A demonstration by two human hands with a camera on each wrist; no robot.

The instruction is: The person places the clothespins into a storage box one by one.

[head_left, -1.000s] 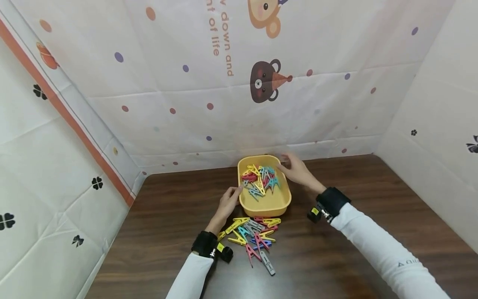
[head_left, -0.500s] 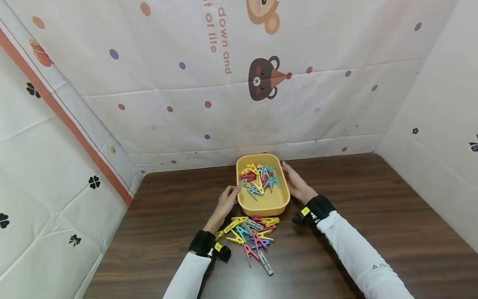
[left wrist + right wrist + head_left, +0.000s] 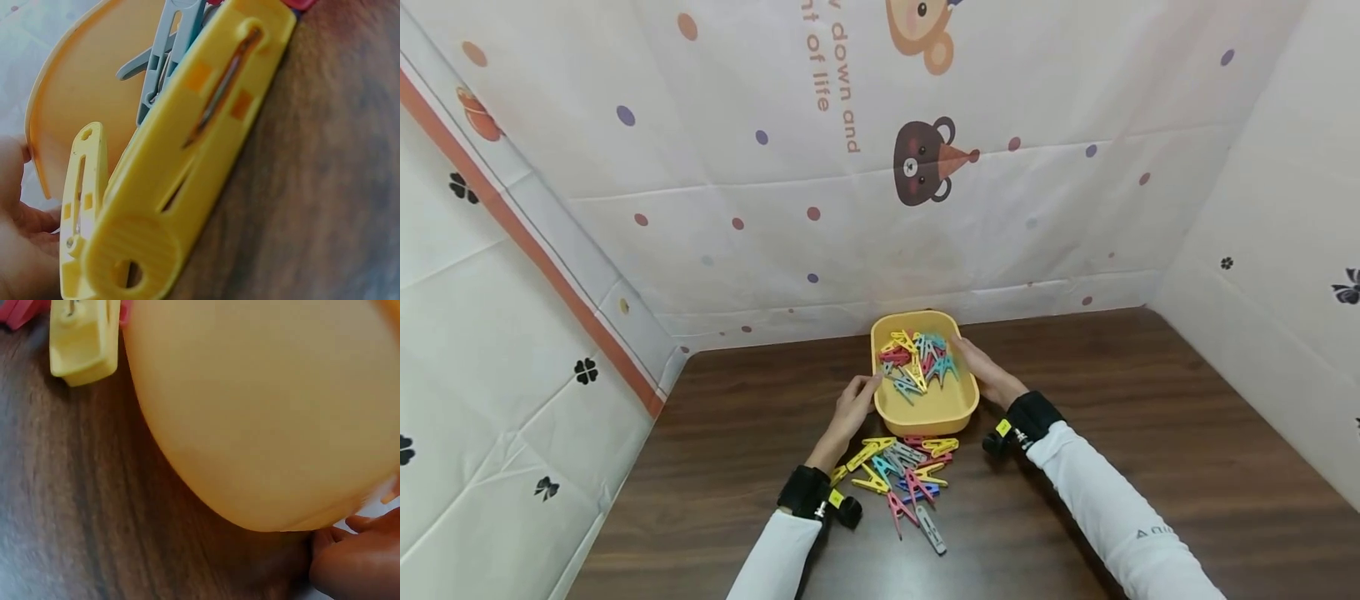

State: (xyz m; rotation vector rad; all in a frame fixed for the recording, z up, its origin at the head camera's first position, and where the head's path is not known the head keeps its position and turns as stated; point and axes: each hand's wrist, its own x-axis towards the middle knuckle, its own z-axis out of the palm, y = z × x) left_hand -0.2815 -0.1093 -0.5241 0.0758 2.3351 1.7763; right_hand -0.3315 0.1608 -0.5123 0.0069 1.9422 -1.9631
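Observation:
A yellow plastic tray [image 3: 928,414] stands near the back of the table, with several clothespins [image 3: 917,372] in yellow, red, grey and teal inside it. My left hand [image 3: 850,412] grips its left side, the thumb at the rim. On the opposite side my right hand [image 3: 988,372] holds the tray, fingertips at the rim. In the right wrist view, that hand's fingers [image 3: 359,556] curl beside the tray's wall, partly cut off by the frame. A loose heap of clothespins [image 3: 910,475] lies just in front of the tray, between my forearms.
A large yellow clothespin [image 3: 187,150] fills much of the left wrist view. One grey clothespin [image 3: 931,530] lies at the heap's front end. Behind the dark wooden table [image 3: 760,417] hangs a printed white sheet [image 3: 760,267]; more pale sheeting covers both sides.
My right hand has come from the tray's back right corner down to its right side, and its forearm has shifted left. My left hand stays at the tray, which looks unmoved.

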